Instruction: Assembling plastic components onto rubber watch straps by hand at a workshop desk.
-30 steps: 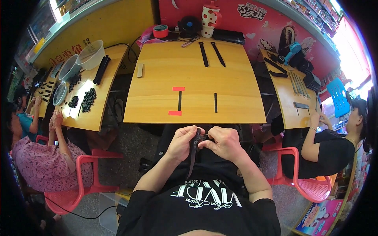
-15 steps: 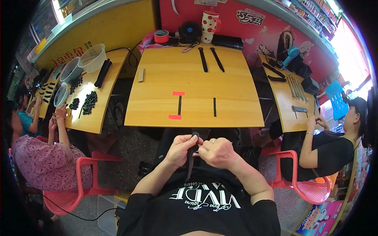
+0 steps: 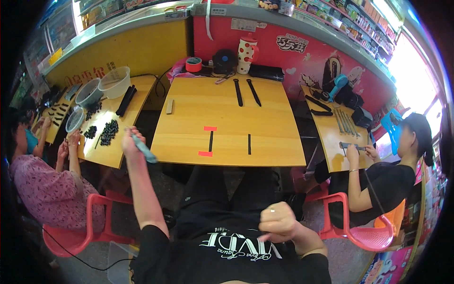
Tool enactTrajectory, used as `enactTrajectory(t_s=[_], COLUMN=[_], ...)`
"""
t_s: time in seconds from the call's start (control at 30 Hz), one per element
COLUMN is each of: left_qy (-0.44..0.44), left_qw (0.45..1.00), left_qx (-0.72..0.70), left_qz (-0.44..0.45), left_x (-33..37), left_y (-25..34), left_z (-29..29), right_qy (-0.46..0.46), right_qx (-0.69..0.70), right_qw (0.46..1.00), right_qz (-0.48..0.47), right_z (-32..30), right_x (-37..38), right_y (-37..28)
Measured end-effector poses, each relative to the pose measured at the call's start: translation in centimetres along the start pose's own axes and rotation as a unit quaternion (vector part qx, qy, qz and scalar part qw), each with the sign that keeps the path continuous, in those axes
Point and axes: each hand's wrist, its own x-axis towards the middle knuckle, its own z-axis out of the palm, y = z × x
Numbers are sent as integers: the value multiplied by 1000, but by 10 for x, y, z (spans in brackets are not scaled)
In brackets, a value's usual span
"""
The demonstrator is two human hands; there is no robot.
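My left hand (image 3: 130, 140) is raised at the left front corner of the wooden table (image 3: 198, 104), its fingers closed around a bluish-grey, strip-like piece (image 3: 144, 149). That piece is smeared by motion, so its exact kind is unclear. Low in front of my black shirt, my right hand (image 3: 279, 218) is curled into a fist, the thumb side turned left. Whatever those fingers may hold is hidden. On the table, a short black strip (image 3: 211, 141) lies between two red tape pieces (image 3: 205, 154). Right of it lies another black strip (image 3: 249, 144).
Two long black straps (image 3: 238, 93) lie toward the table's back, near a spotted tumbler (image 3: 246, 57), a tape roll (image 3: 193, 64) and a beige block (image 3: 170, 106). Co-workers sit at side tables: left with black pieces (image 3: 109, 132) and tubs (image 3: 115, 83), right with metal rods (image 3: 346, 123).
My hands, together at a dark strip over my lap before, are now apart. The left swung up and left; the right dropped lower. The view has shifted too.
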Motion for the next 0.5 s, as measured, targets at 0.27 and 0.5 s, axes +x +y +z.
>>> enactTrajectory(t_s=[0.27,0.5], left_qy=[-216,-173], left_qw=[951,965], left_qx=[-24,-64], left_qz=[-222,-188], left_x=[-14,-31], left_y=[-39,-80], left_z=[26,32], right_qy=[121,269], right_qx=[-124,-163], right_qw=[967,929], right_qz=[187,196], right_z=[-48,-75], right_x=[66,177], right_y=[47,190])
